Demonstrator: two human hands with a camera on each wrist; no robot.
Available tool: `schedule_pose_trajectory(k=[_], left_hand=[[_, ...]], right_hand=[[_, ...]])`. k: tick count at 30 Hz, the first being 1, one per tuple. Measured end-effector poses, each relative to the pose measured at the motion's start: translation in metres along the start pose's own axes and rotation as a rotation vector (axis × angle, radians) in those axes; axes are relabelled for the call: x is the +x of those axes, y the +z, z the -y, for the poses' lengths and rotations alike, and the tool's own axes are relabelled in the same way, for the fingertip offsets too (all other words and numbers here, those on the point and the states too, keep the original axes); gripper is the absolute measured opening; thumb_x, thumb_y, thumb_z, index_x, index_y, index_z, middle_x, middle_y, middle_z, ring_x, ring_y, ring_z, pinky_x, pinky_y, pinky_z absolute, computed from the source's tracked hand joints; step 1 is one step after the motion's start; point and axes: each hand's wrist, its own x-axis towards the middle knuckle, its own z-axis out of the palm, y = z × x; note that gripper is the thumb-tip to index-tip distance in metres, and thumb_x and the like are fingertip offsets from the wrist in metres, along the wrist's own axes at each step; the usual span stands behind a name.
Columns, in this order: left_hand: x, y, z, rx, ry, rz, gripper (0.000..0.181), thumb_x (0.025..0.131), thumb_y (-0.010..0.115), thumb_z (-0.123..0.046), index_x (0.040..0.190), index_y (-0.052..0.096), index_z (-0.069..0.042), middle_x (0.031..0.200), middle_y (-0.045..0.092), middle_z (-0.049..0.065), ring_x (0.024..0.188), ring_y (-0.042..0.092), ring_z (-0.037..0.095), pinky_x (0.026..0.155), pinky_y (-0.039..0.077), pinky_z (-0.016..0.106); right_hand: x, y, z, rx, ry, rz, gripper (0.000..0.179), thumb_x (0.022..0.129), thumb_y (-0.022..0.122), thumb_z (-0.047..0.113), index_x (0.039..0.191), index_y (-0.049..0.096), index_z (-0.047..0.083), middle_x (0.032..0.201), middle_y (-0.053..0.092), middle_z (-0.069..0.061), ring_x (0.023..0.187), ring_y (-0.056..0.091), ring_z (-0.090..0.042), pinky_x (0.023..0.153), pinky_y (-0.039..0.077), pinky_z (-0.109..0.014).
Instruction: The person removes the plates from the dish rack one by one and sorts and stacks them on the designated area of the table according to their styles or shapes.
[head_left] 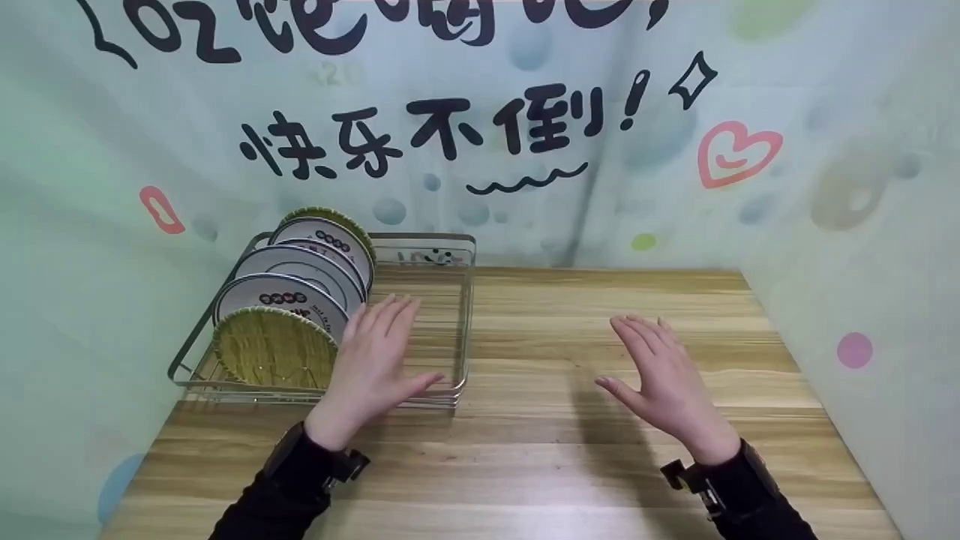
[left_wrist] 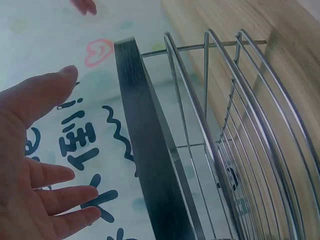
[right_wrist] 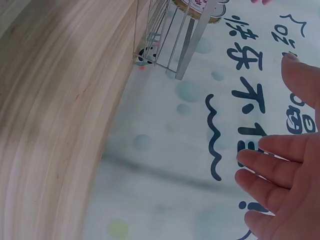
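My left hand hovers over the front of a metal wire rack, fingers spread and straight, holding nothing. In the left wrist view the rack's flat rim runs beside that hand, with a gap between them. Several round plates stand on edge in a row on the rack's left side. The front one shows a yellow-green, wood-patterned face; a white plate with dark printing leans behind it. To the right, above the wooden table, my right hand is raised with straight fingers and nothing in it.
The wooden table reaches back to a pale printed cloth with dark lettering. More cloth hangs along the right side and the left side. The rack stands at the table's back left.
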Motion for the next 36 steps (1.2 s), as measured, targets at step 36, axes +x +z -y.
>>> schedule_pose_trajectory(k=[36], left_hand=[[-0.012,-0.033,0.059,0.067,-0.056,-0.27,0.075,0.069,0.09,-0.021,0.13,0.056,0.006,0.132,0.057,0.026,0.125,0.049,0.045,0.111,0.021,0.067]], right_hand=[[-0.021,0.014,-0.019,0.048,0.026,-0.048,0.071,0.079,0.083,0.024,0.134,0.052,-0.008,0.125,0.059,-0.025,0.117,0.054,-0.041,0.099,0.043,-0.054]])
